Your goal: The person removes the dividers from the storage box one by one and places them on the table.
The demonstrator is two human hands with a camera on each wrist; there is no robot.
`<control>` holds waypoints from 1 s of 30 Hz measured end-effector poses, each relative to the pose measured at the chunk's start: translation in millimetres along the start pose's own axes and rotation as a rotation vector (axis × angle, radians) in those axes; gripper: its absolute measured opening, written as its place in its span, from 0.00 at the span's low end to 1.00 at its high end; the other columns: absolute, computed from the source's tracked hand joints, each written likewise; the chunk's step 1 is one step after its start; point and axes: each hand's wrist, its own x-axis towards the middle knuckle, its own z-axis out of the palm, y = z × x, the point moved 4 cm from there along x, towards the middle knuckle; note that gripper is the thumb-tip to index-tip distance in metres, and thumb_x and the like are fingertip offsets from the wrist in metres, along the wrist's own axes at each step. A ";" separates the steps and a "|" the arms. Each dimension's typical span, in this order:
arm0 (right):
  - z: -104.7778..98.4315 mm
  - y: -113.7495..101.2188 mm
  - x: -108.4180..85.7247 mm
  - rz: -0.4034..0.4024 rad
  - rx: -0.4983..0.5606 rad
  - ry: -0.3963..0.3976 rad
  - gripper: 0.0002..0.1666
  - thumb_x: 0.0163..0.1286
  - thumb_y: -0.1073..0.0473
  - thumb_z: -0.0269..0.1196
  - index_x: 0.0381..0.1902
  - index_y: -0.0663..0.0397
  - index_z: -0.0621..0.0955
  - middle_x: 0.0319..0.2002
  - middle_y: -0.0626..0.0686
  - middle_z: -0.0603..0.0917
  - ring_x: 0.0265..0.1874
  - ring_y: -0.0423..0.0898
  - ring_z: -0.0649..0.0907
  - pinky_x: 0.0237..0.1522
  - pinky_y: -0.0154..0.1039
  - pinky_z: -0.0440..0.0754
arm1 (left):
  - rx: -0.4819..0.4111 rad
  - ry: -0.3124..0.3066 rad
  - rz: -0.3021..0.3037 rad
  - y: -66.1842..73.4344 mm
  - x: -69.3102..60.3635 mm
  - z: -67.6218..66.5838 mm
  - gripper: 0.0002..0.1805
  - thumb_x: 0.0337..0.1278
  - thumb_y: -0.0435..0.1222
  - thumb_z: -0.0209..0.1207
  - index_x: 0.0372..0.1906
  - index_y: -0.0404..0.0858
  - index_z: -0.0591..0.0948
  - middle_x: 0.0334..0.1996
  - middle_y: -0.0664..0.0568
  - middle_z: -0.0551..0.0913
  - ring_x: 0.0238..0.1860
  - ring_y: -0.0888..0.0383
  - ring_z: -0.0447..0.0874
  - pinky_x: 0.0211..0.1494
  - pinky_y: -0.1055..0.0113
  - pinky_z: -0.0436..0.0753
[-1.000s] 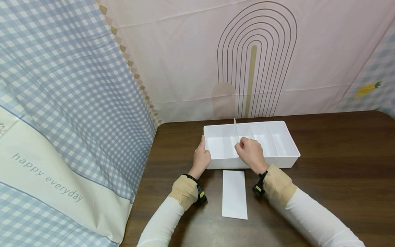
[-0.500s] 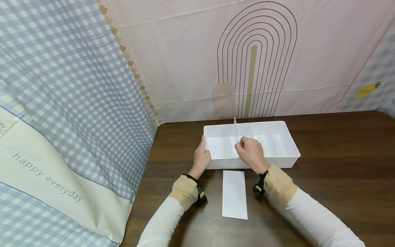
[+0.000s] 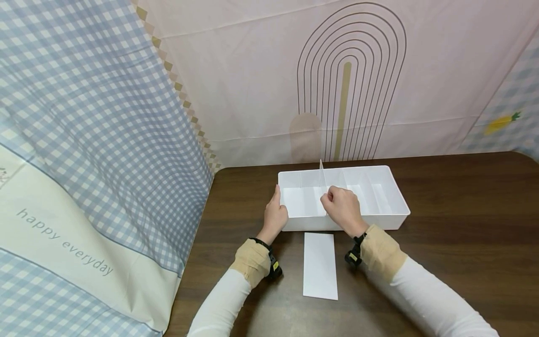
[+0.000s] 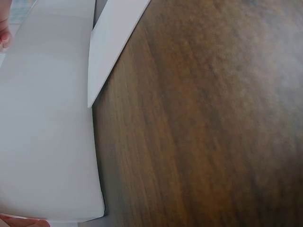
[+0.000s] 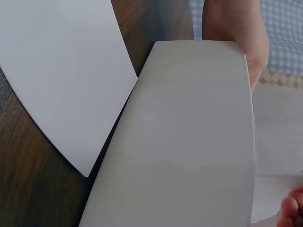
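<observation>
A white divided box [image 3: 343, 222] lies lengthwise across the table. At its left end my left hand [image 3: 275, 216] holds the wall, index finger stretched along the outside. The same hand [image 5: 244, 28] shows at the box's corner in the right wrist view. My right hand [image 3: 342, 206], fingers curled, is over the front rim and pinches a thin white divider [image 3: 322, 173]. That divider stands tilted, its far corner above the back rim. The fingertips [image 5: 289, 210] on its near part show in the right wrist view; its lower edge is hidden.
A flat white panel [image 3: 320, 265] lies on the dark wooden table [image 3: 463, 243], just in front of the box. Several compartments show inside the box, with thin partitions at its right. A patterned cloth [image 3: 252, 84] hangs behind the table, and a checked one [image 3: 105, 117] at the left.
Both hands and the box stay almost in place. The divider's far corner is very slightly higher than a second ago.
</observation>
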 end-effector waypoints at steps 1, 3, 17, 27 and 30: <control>-0.2 -0.2 0.1 -0.001 -0.001 0.001 0.17 0.54 0.64 0.49 0.08 0.53 0.64 0.08 0.45 0.61 0.10 0.42 0.61 0.14 0.33 0.56 | -0.001 0.001 0.000 0.1 -0.1 -0.1 0.34 0.51 0.26 0.36 0.68 0.38 0.50 0.66 0.46 0.57 0.64 0.52 0.57 0.62 0.58 0.64; -0.7 -0.5 0.3 -0.003 -0.002 0.004 0.17 0.54 0.64 0.49 0.08 0.53 0.64 0.08 0.45 0.61 0.10 0.42 0.61 0.14 0.33 0.56 | -0.001 0.003 0.002 0.1 0.0 -0.1 0.34 0.51 0.26 0.36 0.68 0.37 0.50 0.66 0.45 0.57 0.64 0.51 0.58 0.61 0.58 0.64; -2.3 -1.5 0.7 -0.019 -0.004 0.019 0.17 0.53 0.64 0.49 0.07 0.53 0.63 0.08 0.45 0.60 0.10 0.42 0.60 0.14 0.34 0.56 | -0.001 -0.005 -0.008 -2.2 1.0 0.9 0.34 0.51 0.26 0.36 0.68 0.39 0.50 0.66 0.47 0.56 0.64 0.53 0.57 0.62 0.59 0.64; -3.5 -2.2 0.9 -0.018 -0.004 0.032 0.17 0.53 0.64 0.50 0.07 0.53 0.64 0.08 0.46 0.62 0.10 0.42 0.61 0.14 0.34 0.56 | -0.010 -0.002 -0.003 -1.6 0.8 0.9 0.34 0.52 0.26 0.36 0.68 0.38 0.50 0.66 0.46 0.56 0.64 0.52 0.57 0.61 0.58 0.64; -4.1 -2.7 0.9 -0.023 -0.003 0.035 0.17 0.53 0.64 0.50 0.07 0.53 0.64 0.08 0.46 0.62 0.10 0.42 0.61 0.14 0.34 0.56 | -0.008 -0.002 -0.004 -1.5 0.5 0.9 0.34 0.52 0.26 0.36 0.68 0.38 0.50 0.66 0.46 0.56 0.64 0.52 0.57 0.61 0.58 0.64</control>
